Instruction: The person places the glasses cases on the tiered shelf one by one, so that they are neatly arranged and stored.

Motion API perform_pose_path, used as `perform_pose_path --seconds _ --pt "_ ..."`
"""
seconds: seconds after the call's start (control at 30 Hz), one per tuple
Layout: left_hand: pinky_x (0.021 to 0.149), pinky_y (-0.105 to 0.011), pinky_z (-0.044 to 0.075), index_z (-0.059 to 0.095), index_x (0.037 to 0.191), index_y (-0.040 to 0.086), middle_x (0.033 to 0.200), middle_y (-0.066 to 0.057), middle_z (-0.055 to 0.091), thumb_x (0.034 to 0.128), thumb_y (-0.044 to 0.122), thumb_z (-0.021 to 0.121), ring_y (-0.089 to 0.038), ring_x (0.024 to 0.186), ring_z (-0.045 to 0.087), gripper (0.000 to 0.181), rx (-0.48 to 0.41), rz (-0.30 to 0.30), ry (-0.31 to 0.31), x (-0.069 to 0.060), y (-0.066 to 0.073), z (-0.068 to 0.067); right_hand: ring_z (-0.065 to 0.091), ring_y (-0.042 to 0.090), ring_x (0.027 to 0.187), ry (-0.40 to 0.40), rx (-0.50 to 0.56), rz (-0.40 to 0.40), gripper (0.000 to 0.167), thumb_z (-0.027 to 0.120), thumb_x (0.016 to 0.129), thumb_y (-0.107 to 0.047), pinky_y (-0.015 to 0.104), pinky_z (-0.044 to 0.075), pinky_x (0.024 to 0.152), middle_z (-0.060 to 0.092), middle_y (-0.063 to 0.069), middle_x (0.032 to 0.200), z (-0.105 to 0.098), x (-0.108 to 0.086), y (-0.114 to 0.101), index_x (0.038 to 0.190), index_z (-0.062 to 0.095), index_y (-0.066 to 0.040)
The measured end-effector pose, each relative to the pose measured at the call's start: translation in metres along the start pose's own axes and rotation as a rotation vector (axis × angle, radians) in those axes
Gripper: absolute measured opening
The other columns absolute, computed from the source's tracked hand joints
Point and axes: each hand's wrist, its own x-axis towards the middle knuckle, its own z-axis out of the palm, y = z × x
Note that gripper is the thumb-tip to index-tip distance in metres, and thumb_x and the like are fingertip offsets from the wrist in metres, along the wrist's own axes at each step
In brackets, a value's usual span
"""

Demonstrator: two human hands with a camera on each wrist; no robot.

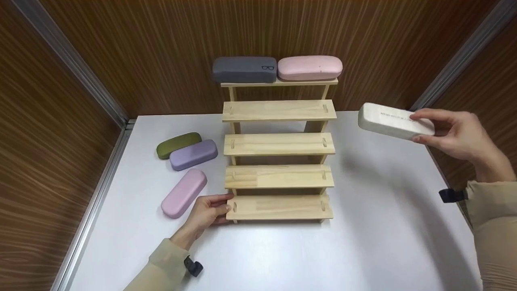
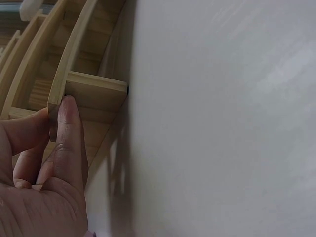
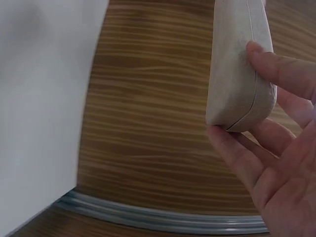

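Right fingers (image 3: 276, 70): narrowed on one end of the white case (image 1: 394, 121), which is pinched between thumb and fingers.
Left fingers (image 2: 69, 136): curled on the left end of the bottom step (image 1: 278, 208), by which the rack (image 1: 279, 144) is gripped.
White case: held in the air over the worktop (image 1: 278, 258), to the right of the rack and apart from it; its lettered face is turned up, its free end pointed toward the rack.
Step in hand: judged to be the handling of the white case, with the rack apparently being steadied.
Next move: a firm pinch and a level case would be called for, with the rack held still; any contact with the step edges would best be avoided.
Right hand (image 1: 464, 135): raised, reached in from the right, wrist bent above the sleeve (image 1: 494, 226).
Left hand (image 1: 204, 212): held low at the rack's near corner, forearm slanted in from below.
Top step (image 1: 306, 83): occupied by the grey case (image 1: 244, 70) and, just beside it, the pale pink case (image 1: 310, 67).
Worktop, left: the olive case (image 1: 177, 146) and lilac case (image 1: 194, 155) are laid close together; the mauve-pink case (image 1: 184, 193) is set near the left hand.
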Motion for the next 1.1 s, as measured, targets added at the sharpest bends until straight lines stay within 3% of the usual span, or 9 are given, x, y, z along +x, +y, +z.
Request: perform_pose_path --seconds 0.2,0.37,0.6,0.83,0.9,1.1 --pt "0.088 -0.033 0.072 0.064 0.152 -0.008 0.145 -0.029 0.074 0.1046 -0.001 0.071 -0.017 0.105 0.082 0.048 -0.012 0.005 -0.012 0.001 -0.002 0.0 0.076 -0.011 0.092 -0.014 0.094 -0.167 0.059 0.084 0.075 0.03 0.004 0.06 0.079 0.08 -0.024 0.124 -0.009 0.009 -0.035 0.131 0.077 0.01" --pt "0.088 -0.031 0.072 0.064 0.152 -0.008 0.145 -0.028 0.074 0.1044 -0.001 0.07 -0.016 0.105 0.081 0.049 -0.007 0.002 -0.018 0.001 -0.002 0.0 0.073 -0.01 0.108 -0.015 -0.003 -0.284 0.059 0.088 0.072 0.027 0.001 0.054 0.086 0.078 -0.029 0.127 -0.007 0.019 -0.06 0.127 0.08 0.008" --pt "0.088 -0.032 0.072 0.064 0.151 -0.009 0.141 -0.028 0.076 0.1042 -0.002 0.071 -0.017 0.103 0.082 0.048 -0.021 0.0 -0.01 0.001 -0.004 -0.001 0.069 -0.006 0.103 -0.064 -0.029 -0.26 0.055 0.092 0.075 0.021 0.002 0.055 0.074 0.076 -0.03 0.128 0.008 0.035 -0.086 0.126 0.083 0.002" --pt "0.088 -0.033 0.072 0.063 0.152 -0.009 0.14 -0.028 0.077 0.104 -0.003 0.071 -0.016 0.103 0.082 0.049 -0.036 -0.004 -0.008 0.0 -0.004 -0.001 0.07 -0.011 0.11 -0.114 -0.019 -0.29 0.053 0.093 0.077 0.017 0.001 0.056 0.09 0.075 -0.03 0.129 0.035 0.055 -0.099 0.126 0.084 -0.001" --pt "0.089 -0.033 0.072 0.062 0.152 -0.01 0.141 -0.029 0.076 0.104 -0.004 0.07 -0.016 0.103 0.082 0.049 -0.039 -0.004 -0.014 0.001 -0.004 0.0 0.069 -0.012 0.112 -0.12 -0.025 -0.299 0.051 0.094 0.078 0.015 0.001 0.056 0.092 0.077 -0.023 0.131 0.045 0.061 -0.1 0.125 0.085 -0.003" --pt "0.089 -0.032 0.072 0.063 0.152 -0.009 0.143 -0.03 0.074 0.104 -0.004 0.07 -0.016 0.101 0.083 0.049 -0.035 -0.006 -0.009 0.003 -0.004 -0.001 0.066 -0.017 0.114 -0.148 -0.02 -0.314 0.047 0.096 0.079 0.01 0.001 0.056 0.092 0.081 0.022 0.135 0.077 0.08 -0.103 0.123 0.086 -0.003"
